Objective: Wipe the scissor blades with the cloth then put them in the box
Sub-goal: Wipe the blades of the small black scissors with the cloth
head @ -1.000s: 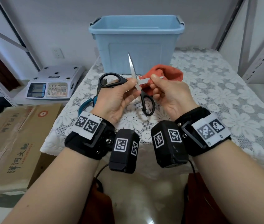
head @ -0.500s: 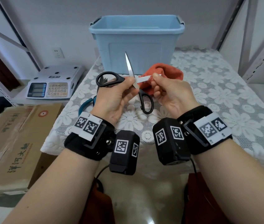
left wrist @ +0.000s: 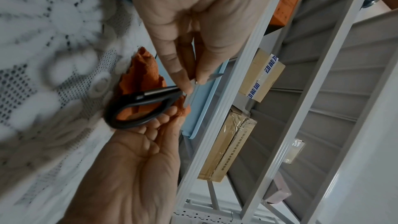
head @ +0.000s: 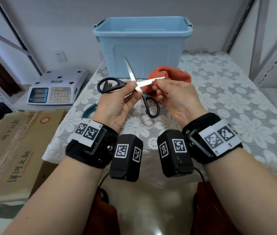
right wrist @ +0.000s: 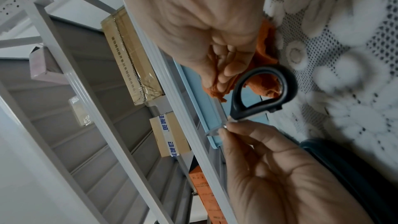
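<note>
Both hands busy: left hand [head: 117,102] pinches the open scissors [head: 135,85] at the pivot, right hand [head: 176,99] squeezes the orange cloth [head: 170,75] round one blade.

The right hand [head: 173,95] has slid the cloth [head: 170,77] along the scissors' [head: 139,85] sideways blade toward its tip, away from the pivot.
</note>
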